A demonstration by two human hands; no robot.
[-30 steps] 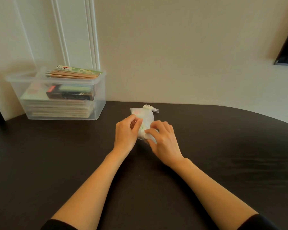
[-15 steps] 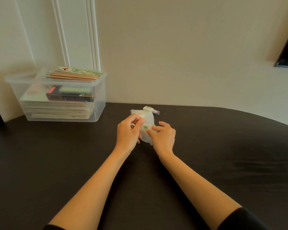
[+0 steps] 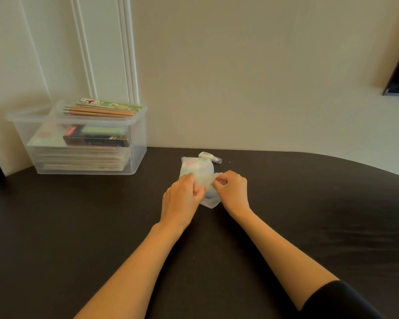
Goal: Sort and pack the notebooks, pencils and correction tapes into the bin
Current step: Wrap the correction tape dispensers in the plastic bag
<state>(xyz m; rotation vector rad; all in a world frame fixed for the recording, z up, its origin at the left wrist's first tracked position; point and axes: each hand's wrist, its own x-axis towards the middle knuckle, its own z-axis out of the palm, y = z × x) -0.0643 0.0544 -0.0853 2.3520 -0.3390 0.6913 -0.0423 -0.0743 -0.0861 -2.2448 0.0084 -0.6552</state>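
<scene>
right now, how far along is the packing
Done: the clear plastic bin holds stacked notebooks, with wooden pencils lying across its top. In hand: left hand and right hand pinch a translucent plastic pouch of pastel items on the dark table. Left: that pouch and the white correction tape behind it are not binned yet.

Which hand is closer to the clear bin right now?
Left. The left hand pinches the plastic bag on the side facing the bin; the right hand pinches the bag's other side, farther right.
</scene>
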